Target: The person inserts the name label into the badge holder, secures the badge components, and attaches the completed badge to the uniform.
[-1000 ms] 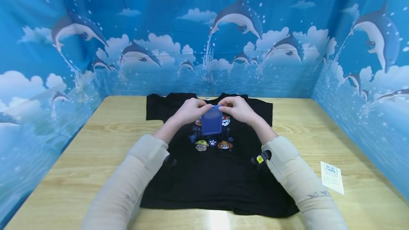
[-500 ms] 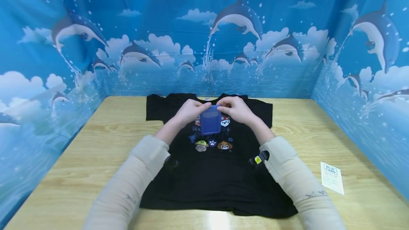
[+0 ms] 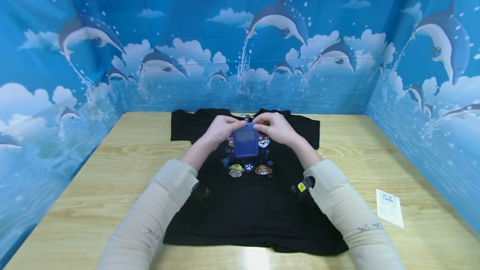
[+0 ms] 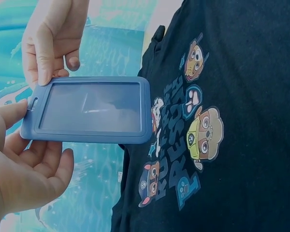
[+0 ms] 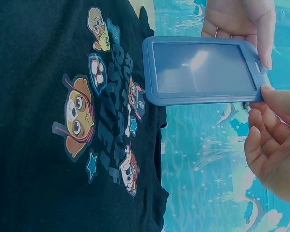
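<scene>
A blue card holder (image 3: 245,141) with a clear window hangs upright between both hands, over a black T-shirt (image 3: 251,211) with a cartoon-dog print. My left hand (image 3: 222,129) pinches its slotted top edge at one corner. At the opposite top corner, my right hand (image 3: 275,128) pinches it between thumb and fingers. The window of the card holder (image 4: 92,107) shows no card in the left wrist view. Behind its top edge, between the hands, a small shiny metal piece (image 3: 246,117) peeks out. In the right wrist view, the slot (image 5: 259,66) lies between the two thumbs.
A white card (image 3: 390,208) printed "ID/IC CARD" lies on the wooden table (image 3: 142,166) to the right of the shirt. A blue dolphin-print curtain (image 3: 202,45) encloses the back and sides. Each wrist wears a small dark camera.
Both hands have shifted the card holder slightly left, and its face has tilted a little. The shiny metal piece has come into view above its top edge. The shirt and card stay put.
</scene>
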A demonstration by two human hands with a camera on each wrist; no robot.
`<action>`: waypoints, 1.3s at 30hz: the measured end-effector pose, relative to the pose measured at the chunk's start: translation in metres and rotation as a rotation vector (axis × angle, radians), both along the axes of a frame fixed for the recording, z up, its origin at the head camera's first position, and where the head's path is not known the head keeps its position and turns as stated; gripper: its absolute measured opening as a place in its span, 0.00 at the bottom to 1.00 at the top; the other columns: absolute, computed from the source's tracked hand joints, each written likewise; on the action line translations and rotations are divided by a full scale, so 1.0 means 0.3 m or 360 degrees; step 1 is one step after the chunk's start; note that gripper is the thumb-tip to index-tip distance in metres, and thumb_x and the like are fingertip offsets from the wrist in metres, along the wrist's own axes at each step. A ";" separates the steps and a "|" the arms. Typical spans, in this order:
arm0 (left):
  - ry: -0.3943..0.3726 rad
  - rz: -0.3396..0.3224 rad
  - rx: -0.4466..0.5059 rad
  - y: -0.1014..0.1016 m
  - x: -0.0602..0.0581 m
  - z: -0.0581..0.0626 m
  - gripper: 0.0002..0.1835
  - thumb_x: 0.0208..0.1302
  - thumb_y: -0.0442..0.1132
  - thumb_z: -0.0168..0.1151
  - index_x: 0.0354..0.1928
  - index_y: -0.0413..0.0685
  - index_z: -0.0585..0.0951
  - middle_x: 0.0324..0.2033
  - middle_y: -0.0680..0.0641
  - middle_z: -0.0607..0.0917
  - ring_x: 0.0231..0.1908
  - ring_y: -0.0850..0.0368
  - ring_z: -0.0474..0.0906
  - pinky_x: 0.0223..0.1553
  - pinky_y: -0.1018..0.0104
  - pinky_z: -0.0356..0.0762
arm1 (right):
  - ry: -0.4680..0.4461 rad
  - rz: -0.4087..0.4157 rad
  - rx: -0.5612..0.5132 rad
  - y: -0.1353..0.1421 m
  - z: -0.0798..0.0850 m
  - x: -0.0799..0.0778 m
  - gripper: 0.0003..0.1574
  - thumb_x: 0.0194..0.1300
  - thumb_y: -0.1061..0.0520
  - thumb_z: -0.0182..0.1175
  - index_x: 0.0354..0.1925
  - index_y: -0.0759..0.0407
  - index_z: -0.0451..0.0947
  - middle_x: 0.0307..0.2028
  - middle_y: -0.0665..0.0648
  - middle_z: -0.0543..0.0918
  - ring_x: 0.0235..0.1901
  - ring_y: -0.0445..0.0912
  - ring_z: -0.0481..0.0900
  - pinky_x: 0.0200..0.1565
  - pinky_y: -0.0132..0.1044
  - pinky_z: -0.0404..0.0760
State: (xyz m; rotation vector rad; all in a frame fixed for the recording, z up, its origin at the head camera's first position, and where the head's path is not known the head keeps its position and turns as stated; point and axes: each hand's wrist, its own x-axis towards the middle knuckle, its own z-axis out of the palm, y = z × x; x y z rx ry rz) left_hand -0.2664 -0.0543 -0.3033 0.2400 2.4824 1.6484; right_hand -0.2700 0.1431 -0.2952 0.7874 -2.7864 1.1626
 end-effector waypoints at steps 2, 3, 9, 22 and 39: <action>-0.0004 0.0008 0.0015 0.003 -0.001 -0.001 0.19 0.63 0.49 0.59 0.44 0.40 0.84 0.35 0.46 0.83 0.29 0.56 0.73 0.29 0.66 0.71 | 0.0001 0.0003 0.0000 0.002 0.001 0.001 0.12 0.66 0.57 0.56 0.45 0.61 0.80 0.35 0.56 0.81 0.33 0.47 0.76 0.36 0.42 0.74; -0.0005 0.0011 0.0020 0.005 -0.002 -0.002 0.19 0.63 0.49 0.59 0.44 0.40 0.84 0.38 0.46 0.83 0.31 0.56 0.74 0.32 0.65 0.72 | 0.0001 0.0003 -0.0001 0.003 0.001 0.002 0.12 0.66 0.57 0.56 0.45 0.61 0.80 0.35 0.56 0.81 0.33 0.48 0.76 0.36 0.42 0.74; -0.0029 -0.0001 0.0100 0.016 0.002 -0.006 0.18 0.63 0.47 0.59 0.45 0.39 0.82 0.46 0.44 0.80 0.43 0.52 0.76 0.49 0.53 0.73 | -0.0030 -0.0008 -0.0009 0.011 -0.002 0.005 0.12 0.67 0.56 0.56 0.45 0.61 0.80 0.34 0.56 0.81 0.34 0.52 0.76 0.35 0.42 0.74; -0.0002 0.0014 0.0090 0.025 0.006 -0.007 0.15 0.63 0.44 0.59 0.45 0.40 0.83 0.47 0.45 0.80 0.46 0.51 0.73 0.49 0.53 0.71 | -0.0085 -0.0004 -0.0023 0.016 -0.002 0.006 0.12 0.67 0.56 0.55 0.45 0.60 0.80 0.34 0.59 0.81 0.33 0.51 0.75 0.35 0.41 0.73; 0.0170 0.0040 0.0132 0.055 0.015 -0.013 0.13 0.63 0.43 0.60 0.43 0.41 0.83 0.45 0.46 0.80 0.47 0.52 0.72 0.45 0.57 0.69 | -0.0031 -0.0195 0.0019 0.011 0.014 0.026 0.15 0.65 0.51 0.57 0.43 0.60 0.78 0.34 0.56 0.79 0.33 0.49 0.74 0.34 0.41 0.73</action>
